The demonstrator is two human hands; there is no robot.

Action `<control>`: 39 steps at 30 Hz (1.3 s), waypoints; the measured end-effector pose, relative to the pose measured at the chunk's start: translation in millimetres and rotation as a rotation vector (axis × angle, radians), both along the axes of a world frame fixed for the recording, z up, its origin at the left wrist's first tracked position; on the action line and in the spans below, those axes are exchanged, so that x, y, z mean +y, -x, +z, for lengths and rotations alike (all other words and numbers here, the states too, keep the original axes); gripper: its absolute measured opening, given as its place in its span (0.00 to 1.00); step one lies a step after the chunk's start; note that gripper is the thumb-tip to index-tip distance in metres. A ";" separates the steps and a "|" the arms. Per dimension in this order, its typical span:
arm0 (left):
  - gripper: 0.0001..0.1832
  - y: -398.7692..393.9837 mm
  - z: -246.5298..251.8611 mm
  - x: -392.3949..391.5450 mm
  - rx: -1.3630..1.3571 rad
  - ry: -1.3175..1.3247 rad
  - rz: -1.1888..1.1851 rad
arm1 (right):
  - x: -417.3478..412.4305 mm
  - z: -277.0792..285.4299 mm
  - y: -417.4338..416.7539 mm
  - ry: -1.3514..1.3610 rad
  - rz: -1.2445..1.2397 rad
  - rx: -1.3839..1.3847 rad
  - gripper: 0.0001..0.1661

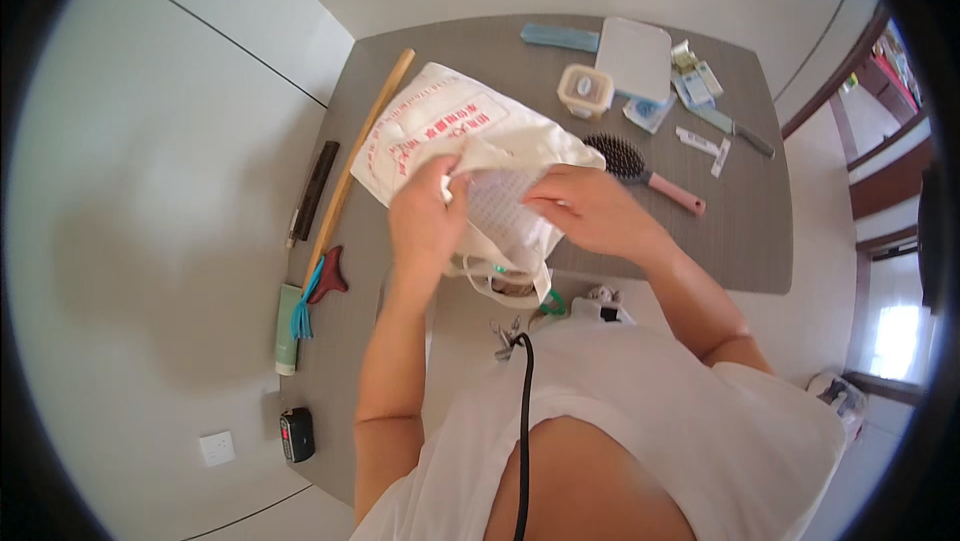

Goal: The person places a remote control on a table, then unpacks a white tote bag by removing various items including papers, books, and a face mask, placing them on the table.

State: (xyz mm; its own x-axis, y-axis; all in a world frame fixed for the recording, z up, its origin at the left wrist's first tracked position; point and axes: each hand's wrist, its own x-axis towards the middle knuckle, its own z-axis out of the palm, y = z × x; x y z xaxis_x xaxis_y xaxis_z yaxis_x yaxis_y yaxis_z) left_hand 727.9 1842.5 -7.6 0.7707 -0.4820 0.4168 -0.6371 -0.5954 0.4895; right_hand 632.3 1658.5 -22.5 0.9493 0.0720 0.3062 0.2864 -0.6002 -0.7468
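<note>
A white cloth bag (442, 117) with red printed writing lies tilted over the table's front part, its mouth towards me. My left hand (427, 214) is closed on the left side of the mouth, thumb over the cloth. At the right side of the mouth my right hand (592, 207) has its fingers drawn together on the bag's edge; the fingertips are partly hidden. Between my hands shows a clear plastic packet or sheet (504, 203) with small writing, inside the bag. Cloth handles (546, 287) hang below, near my body.
Behind the bag are a lidded food container (585, 90), a white flat board (634, 57), banknotes (697, 79), a knife (731, 126), a razor (709, 147) and a pink-handled hairbrush (675, 192). Along the left lie a wooden stick (360, 147), a green tube (286, 331) and a black device (298, 436).
</note>
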 end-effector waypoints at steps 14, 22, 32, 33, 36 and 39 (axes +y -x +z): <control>0.06 47.3 -0.1 -17.2 -0.315 -0.123 -0.019 | 73.1 -21.2 -67.8 0.535 0.039 0.074 0.16; 0.06 45.6 4.0 -19.6 -0.233 -0.028 -0.053 | 66.3 -44.3 -77.0 0.662 -0.008 -0.096 0.16; 0.07 32.1 1.2 -18.1 -0.193 -0.006 -0.085 | 61.1 -83.8 -43.9 0.404 -0.234 -0.409 0.15; 0.07 31.5 1.6 -15.6 -0.197 0.000 -0.086 | 61.3 -76.5 -37.1 0.419 -0.187 -0.347 0.15; 0.07 28.4 6.5 -16.6 -0.179 0.003 -0.090 | 55.9 -66.7 -28.7 0.495 -0.111 -0.296 0.11; 0.08 29.6 8.3 -15.1 -0.128 -0.043 -0.073 | 41.1 -68.4 -7.0 0.503 -0.068 -0.386 0.11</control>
State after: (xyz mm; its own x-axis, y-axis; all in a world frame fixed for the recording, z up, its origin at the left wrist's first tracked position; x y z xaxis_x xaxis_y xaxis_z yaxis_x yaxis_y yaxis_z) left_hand 698.3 1827.4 0.7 0.6745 -0.5543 0.4876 -0.7353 -0.5636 0.3765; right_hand 639.2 1699.6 -90.9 0.7849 0.2392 0.5716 0.4271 -0.8772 -0.2193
